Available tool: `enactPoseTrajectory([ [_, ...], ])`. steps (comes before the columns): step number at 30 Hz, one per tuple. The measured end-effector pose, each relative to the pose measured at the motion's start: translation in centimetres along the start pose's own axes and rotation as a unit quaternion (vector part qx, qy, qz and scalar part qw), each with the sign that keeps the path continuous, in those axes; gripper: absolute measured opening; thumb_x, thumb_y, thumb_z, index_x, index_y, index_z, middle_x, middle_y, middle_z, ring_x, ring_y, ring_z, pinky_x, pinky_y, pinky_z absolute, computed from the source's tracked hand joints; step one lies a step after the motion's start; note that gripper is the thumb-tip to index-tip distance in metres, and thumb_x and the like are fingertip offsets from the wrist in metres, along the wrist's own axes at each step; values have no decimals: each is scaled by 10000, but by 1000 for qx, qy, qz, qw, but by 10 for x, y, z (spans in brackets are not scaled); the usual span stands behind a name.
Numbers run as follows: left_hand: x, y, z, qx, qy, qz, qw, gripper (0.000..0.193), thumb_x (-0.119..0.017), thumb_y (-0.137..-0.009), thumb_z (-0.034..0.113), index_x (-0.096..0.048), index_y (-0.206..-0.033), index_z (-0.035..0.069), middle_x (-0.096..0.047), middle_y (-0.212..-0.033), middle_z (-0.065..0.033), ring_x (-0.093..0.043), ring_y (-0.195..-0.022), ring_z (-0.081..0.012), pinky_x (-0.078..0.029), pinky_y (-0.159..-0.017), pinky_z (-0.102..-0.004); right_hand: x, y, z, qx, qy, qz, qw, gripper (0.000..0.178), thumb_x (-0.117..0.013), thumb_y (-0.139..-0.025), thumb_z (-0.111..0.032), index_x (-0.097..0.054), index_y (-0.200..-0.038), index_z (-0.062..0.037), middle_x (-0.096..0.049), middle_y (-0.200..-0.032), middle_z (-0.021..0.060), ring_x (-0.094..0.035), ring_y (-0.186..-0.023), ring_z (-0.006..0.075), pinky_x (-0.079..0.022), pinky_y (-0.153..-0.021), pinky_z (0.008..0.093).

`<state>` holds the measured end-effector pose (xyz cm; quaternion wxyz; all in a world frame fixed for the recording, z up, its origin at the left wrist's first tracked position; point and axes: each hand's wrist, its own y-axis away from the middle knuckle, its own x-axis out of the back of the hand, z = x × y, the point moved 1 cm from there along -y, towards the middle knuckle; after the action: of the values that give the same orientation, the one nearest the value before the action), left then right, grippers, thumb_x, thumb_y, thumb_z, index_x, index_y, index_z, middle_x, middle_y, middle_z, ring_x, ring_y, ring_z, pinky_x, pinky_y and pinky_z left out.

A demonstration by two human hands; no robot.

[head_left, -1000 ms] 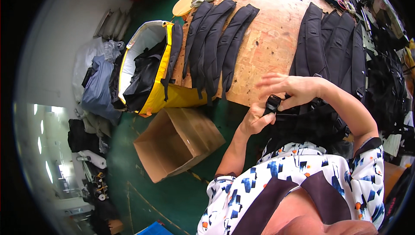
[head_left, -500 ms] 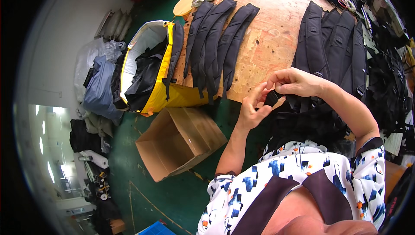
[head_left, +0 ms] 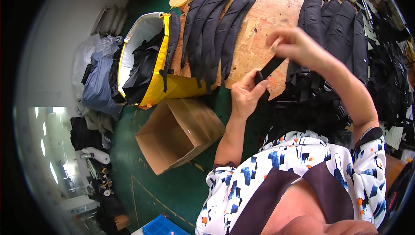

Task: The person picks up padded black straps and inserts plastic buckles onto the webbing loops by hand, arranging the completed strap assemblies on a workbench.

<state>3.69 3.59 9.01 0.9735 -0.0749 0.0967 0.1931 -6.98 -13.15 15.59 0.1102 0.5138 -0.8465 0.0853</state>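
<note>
Your left hand [head_left: 245,94] is raised with fingers pinched closed, wrist bent; your right hand [head_left: 294,45] reaches higher and farther forward, fingers pinched, forearm extended.

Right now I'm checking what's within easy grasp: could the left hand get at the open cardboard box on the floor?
Probably yes. The left hand pinches the black strap just above the cardboard box, with nothing between them, but it must let go first.

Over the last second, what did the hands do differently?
The right hand drew away up the table, pulling a black strap taut from the left hand, which keeps its grip. The padded black pieces, yellow bin and cardboard box stayed put.
</note>
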Motion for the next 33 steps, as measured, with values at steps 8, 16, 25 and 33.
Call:
enactPoseTrajectory([
  [8,17,19,3,-35,39,57,997,446,-678,-790,180,-522,-1100,-100,-617,-889,-108,-586,-728,-137,-471,-711,-250,40,-3,14,-51,-70,67,994,138,-570,-784,-122,-584,-889,-33,-508,-711,-53,-425,-596,-3,-346,-515,138],
  [16,34,44,8,-64,10,129,990,489,-690,-781,215,-506,-1115,-92,-605,-812,-96,-585,-728,-134,-472,-683,-246,42,-10,37,-85,-92,64,990,83,-554,-786,-128,-564,-858,-88,-466,-673,-92,-361,-539,-31,-260,-432,131],
  [25,68,68,16,-139,294,95,941,522,-688,-741,352,-460,-1146,114,-562,-998,-97,-543,-671,-132,-456,-636,-221,-67,-35,63,-46,270,-284,919,260,-616,-729,-201,-627,-947,-62,-637,-794,136,-612,-756,264,-478,-687,356],
  [33,79,70,-27,-51,208,252,944,494,-640,-790,274,-479,-1225,106,-507,-836,-20,-421,-567,-61,-364,-484,-152,-136,-108,97,233,399,3,887,327,-627,-744,-161,-545,-1061,-156,-491,-946,82,-473,-917,270,-427,-759,361],
])
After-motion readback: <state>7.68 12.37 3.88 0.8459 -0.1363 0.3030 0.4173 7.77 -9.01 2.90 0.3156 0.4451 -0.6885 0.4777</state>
